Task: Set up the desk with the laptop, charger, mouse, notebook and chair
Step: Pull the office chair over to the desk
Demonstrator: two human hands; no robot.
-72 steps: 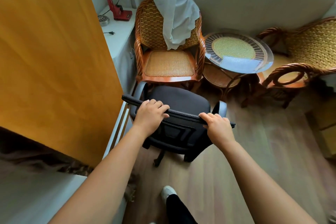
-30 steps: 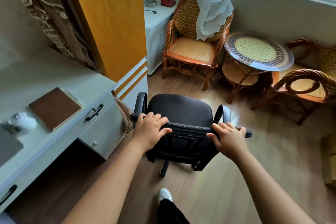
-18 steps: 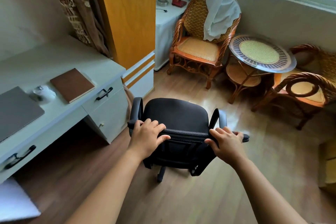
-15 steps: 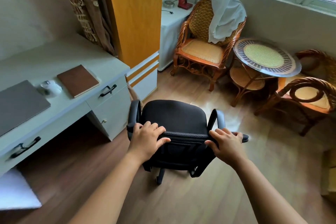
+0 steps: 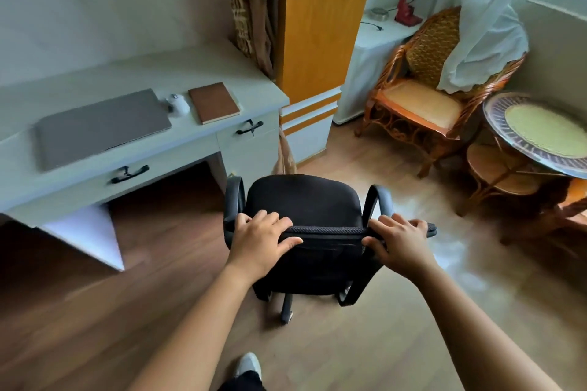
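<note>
You wheeled the chair (image 5: 303, 200) back from beside the wicker armchair (image 5: 422, 98) and swung it leftward, so it came to stand near the surface (image 5: 203, 140), just right of its knee opening. The laptop (image 5: 101, 125), mouse (image 5: 178, 104) and notebook (image 5: 213, 102) came into view.

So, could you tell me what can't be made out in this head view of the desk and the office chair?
- Office chair: the base is mostly hidden behind its own backrest; only one caster shows.
- Left hand and right hand: palms hidden against the backrest top.
- Charger: none visible anywhere.
- Mouse: small and blurred, no detail.
- Laptop: lid closed, motion-blurred.
- Desk: left end cut off by the frame edge.
</note>
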